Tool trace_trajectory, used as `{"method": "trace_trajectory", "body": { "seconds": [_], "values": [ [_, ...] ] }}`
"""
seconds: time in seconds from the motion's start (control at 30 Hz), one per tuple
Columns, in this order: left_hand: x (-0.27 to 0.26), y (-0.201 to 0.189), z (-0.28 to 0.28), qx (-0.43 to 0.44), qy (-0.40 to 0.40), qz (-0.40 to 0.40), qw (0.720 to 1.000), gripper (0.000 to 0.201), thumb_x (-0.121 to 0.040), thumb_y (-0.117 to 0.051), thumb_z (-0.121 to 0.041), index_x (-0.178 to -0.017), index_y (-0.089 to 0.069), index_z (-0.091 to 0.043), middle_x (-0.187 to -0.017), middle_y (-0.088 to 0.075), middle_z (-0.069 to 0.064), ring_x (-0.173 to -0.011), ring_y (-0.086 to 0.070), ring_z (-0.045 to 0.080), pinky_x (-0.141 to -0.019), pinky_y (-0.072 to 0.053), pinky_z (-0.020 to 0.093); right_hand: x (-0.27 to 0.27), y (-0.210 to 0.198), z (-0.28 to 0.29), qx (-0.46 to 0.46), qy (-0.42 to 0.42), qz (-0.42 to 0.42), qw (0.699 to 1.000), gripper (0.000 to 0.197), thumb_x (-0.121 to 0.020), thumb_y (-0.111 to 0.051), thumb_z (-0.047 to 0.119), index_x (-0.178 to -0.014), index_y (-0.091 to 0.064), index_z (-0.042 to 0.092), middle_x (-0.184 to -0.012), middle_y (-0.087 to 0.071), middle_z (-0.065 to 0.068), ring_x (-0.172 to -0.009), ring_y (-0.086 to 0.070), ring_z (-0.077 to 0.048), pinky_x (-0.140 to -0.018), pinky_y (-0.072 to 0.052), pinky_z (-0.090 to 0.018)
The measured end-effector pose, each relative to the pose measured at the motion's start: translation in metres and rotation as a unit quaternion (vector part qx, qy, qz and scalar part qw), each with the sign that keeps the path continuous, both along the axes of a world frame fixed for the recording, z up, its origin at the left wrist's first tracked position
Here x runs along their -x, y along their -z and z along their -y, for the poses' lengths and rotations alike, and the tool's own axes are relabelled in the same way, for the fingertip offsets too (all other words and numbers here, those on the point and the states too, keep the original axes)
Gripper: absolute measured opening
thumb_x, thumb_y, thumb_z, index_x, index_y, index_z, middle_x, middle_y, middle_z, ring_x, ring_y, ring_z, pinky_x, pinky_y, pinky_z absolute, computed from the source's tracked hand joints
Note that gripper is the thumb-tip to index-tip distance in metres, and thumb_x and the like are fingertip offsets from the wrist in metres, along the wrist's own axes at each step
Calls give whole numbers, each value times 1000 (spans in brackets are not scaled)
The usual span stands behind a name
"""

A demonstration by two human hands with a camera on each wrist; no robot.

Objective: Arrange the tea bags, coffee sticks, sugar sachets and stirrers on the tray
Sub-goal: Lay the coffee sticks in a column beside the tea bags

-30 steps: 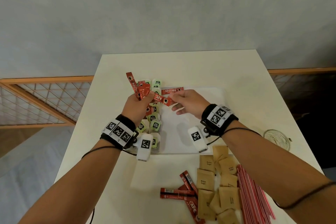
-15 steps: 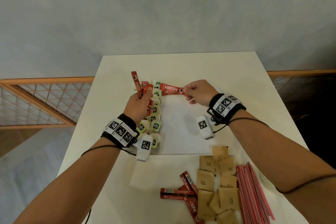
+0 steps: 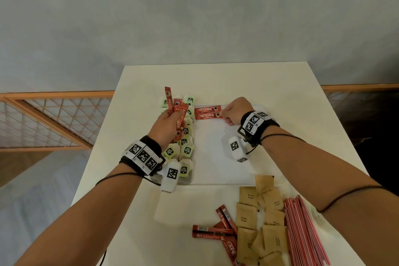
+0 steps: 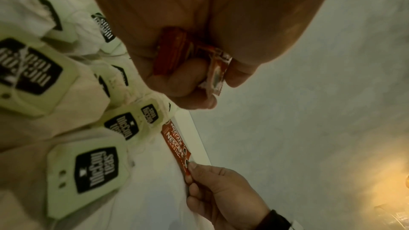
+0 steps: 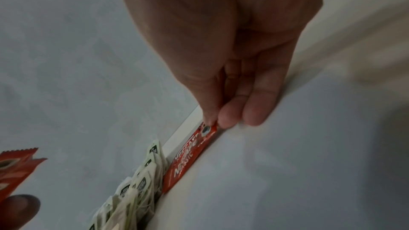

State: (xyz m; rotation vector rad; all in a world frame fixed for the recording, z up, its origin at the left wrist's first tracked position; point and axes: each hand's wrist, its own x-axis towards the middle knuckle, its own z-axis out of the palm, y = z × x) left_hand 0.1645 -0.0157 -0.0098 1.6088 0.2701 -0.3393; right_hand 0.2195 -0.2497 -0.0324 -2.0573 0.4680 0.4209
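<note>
Comparing this moment with the one half a second back, we see that the coffee stick [image 3: 207,116] which our right hand [image 3: 235,110] carried through the air now lies flat on the tray [image 3: 218,157], just on the near side of a first stick [image 3: 207,109] and parallel to it; our thumb and forefinger [image 5: 224,120] still pinch its right end, so we judge the placing almost done and the release not yet made; our left hand [image 3: 167,125] stays to the left of the right one, curled round a bundle of spare sticks [image 3: 176,112] that fans up above the knuckles; beneath and beyond that left hand the tea bags [image 3: 186,150] sit in a packed column along the tray's left side, and both laid sticks butt up close to them; behind both wrists, nearer to us on the table [image 3: 280,84], more sticks [image 3: 218,230], the brown sugar sachets [image 3: 259,222] and the red stirrers [image 3: 302,231] wait off the tray; we read this as a coffee row just begun, with much of the task left; the tray between the two hands is bare white
</note>
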Motion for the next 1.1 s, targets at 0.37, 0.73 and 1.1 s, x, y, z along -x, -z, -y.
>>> {"method": "trace_trajectory", "body": {
  "seconds": [0.37, 0.73, 1.1],
  "values": [
    [0, 0, -2, -18, 19, 15, 1000, 14, -100, -57, -24, -103, -65, -14, -80, -68, 6, -54, -58, 18, -50, -46, 27, -4, 5, -5, 34, 12, 4, 999, 21, -86, -78, 17, -92, -76, -3, -81, -76, -15, -62, -66, -20, -80, -63, -42],
    [7, 0, -4, -75, 63, 40, 994, 18, -99, -61, -28, -92, -69, -14, -72, -65, 4, -56, -58, 17, -49, -49, 25, 12, -1, -10, 32, -50, 93, 994, 32, -95, -63, 45, -96, -69, 13, -86, -74, -11, -69, -70, -24, -64, -61, -38],
    [14, -10, 5, -89, 123, 53, 987, 17, -100, -59, -26, -94, -68, -12, -69, -62, 6, -53, -62, 16, -48, -48, 25, 41, -28, -31, -125, -188, 115, 967, 8, -97, -67, 23, -98, -73, 19, -89, -75, 3, -62, -62, -4, -50, -46, -22]
  ]
}}
